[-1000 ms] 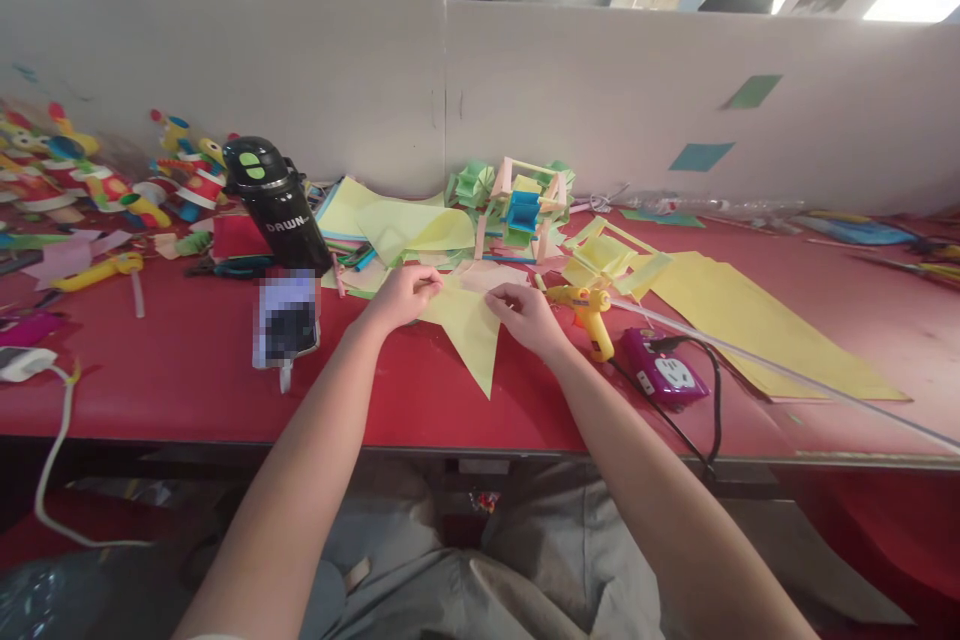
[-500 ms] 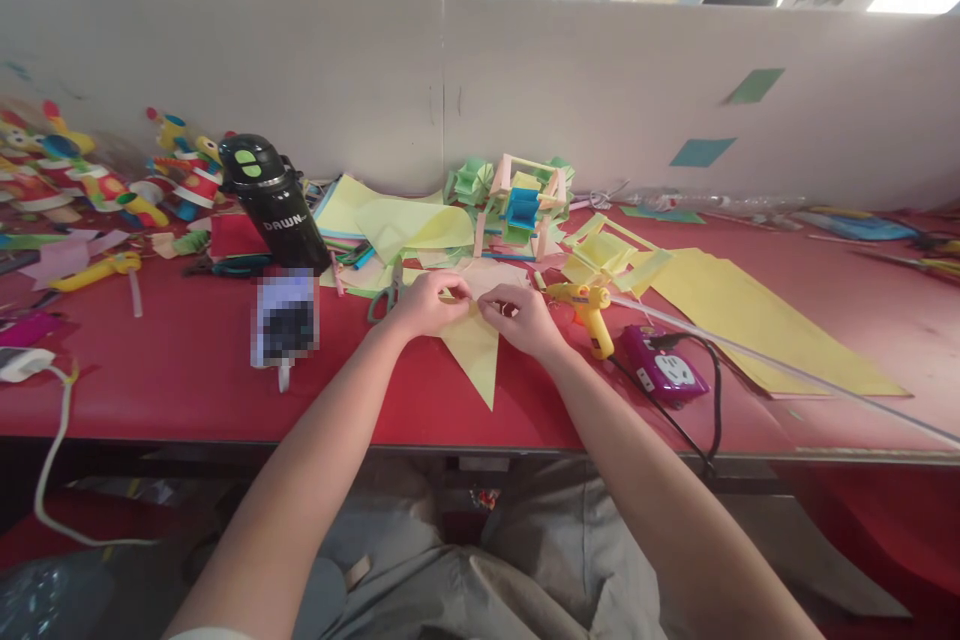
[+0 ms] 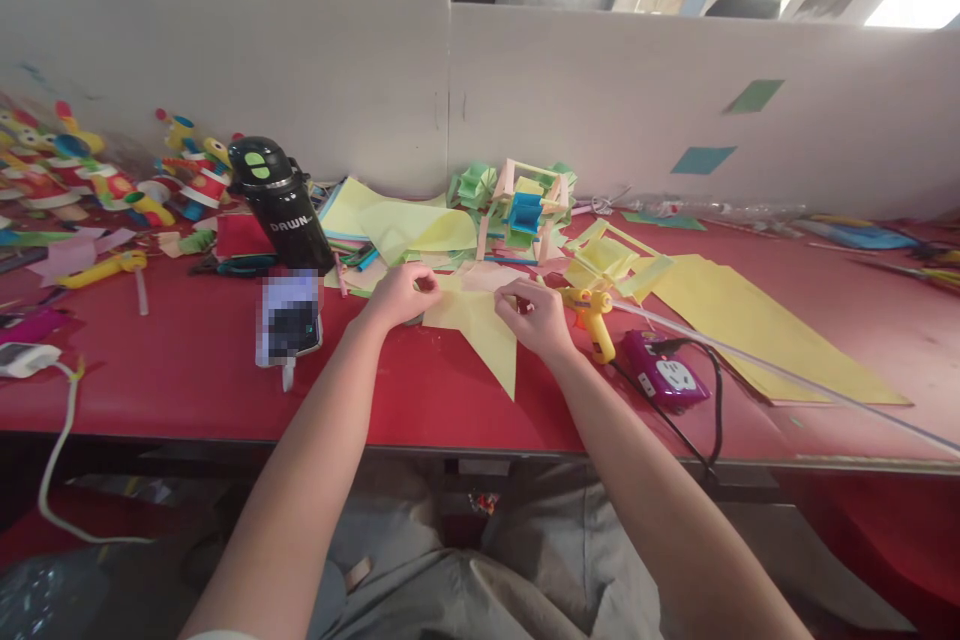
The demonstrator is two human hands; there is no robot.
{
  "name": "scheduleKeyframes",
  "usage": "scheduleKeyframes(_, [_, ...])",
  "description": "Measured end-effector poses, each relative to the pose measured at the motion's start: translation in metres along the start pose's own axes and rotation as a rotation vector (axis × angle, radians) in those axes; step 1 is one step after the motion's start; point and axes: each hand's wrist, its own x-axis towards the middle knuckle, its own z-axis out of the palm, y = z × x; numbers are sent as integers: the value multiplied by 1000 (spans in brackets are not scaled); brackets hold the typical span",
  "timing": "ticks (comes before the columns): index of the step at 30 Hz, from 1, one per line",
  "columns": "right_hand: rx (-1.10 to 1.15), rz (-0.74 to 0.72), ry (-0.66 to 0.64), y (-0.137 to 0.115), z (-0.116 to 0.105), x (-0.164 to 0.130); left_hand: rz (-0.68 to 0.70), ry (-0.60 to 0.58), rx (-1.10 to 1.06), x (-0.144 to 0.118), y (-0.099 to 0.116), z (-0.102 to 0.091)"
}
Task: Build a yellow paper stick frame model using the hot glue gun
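- Left hand point(image 3: 400, 294): fingers curled, pinching the left upper edge of the yellow paper piece point(image 3: 480, 328); forearm reaches in from the lower left.
- Right hand point(image 3: 534, 316): fingers bent, gripping the right upper edge of the same piece; the two hands sit near each other with the paper between them.
- Yellow paper piece: pointed, its long tip aimed toward the near edge of the table point(image 3: 187, 380); lies on the red surface, in the middle, in front of the person.
- Glue gun point(image 3: 589, 312): yellow, standing on the table just beside the right hand.
- Power strip point(image 3: 663, 371): purple, right of the glue gun, black cord running off the near edge.
- Black bottle point(image 3: 276, 203): tilted, left of the hands, behind a blurred phone-like item point(image 3: 289, 317).
- Paper model point(image 3: 523, 207): green, blue and pink, behind the hands by the partition wall point(image 3: 375, 80).
- Large yellow sheets point(image 3: 750, 320): flat, well to the right.
- Colourful toy figures point(image 3: 105, 180): far left, against the wall.
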Motion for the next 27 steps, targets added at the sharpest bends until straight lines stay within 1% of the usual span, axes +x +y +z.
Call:
scheduleKeyframes(3, [15, 19, 115, -1, -5, 0, -68, 44, 59, -2, -11, -9])
scheduleKeyframes(5, [21, 67, 182, -1, -7, 1, -134, 96, 75, -4, -17, -13])
scheduleKeyframes(7, [34, 115, 203, -2, -8, 1, -164, 150, 31, -3, -17, -14])
scheduleKeyframes(9, [70, 135, 181, -2, -7, 1, -166, 187, -94, 0, -12, -11])
scheduleKeyframes(11, [115, 141, 142, -2, -5, 1, -183, 191, -288, 4, -4, -7])
scheduleKeyframes(14, [160, 157, 96, -1, -2, 0, -237, 111, -604, 9, 3, -2])
scheduleKeyframes(16, [182, 170, 66, 0, -1, 1, -254, 62, -721, 9, 5, -1])
scheduleKeyframes(18, [186, 187, 43, 2, -1, 1, -243, 60, -720, 8, 4, 0])
scheduleKeyframes(22, [195, 216, -13, 6, 1, 1, -214, 106, -607, 4, 3, 3])
scheduleKeyframes(25, [207, 206, -66, 9, 4, 1, -218, 97, -510, 3, 4, 4])
scheduleKeyframes(27, [192, 196, -127, 10, 6, 1, -203, 90, -438, 3, 5, 5])
